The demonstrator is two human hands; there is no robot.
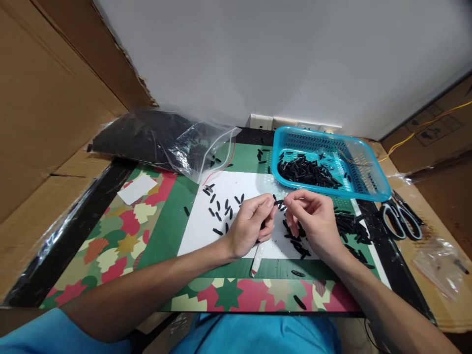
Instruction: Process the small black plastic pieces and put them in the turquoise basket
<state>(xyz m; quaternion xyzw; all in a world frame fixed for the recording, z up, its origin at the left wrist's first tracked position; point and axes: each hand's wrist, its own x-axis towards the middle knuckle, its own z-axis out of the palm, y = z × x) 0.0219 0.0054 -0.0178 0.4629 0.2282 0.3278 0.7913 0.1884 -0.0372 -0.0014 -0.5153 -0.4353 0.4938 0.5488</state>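
1. The left hand (248, 226) and the right hand (313, 219) meet over the white paper sheet (236, 189). Their fingertips pinch the same small black piece (279, 202), one hand on each end, so the piece is held up between them, above the sheet.
2. Both grips are narrow, closed on this one piece. It is too small to tell its exact form.
3. A white pen-like tool (257, 259) sticks out below the left palm; whether the lower fingers hold it, I cannot tell.
4. Just under and to the left of the pinch, loose black pieces (221, 209) lie spread on the sheet, apart from each other, probably so that each is easy to pick.
5. To the right of the pinch, near the right wrist, is a denser black heap (348, 223).
6. Beyond the pinch stands a blue plastic basket (372, 184) with many black pieces inside.
7. Far left behind lies a clear zip bag (165, 140); far right, scissors (400, 219).
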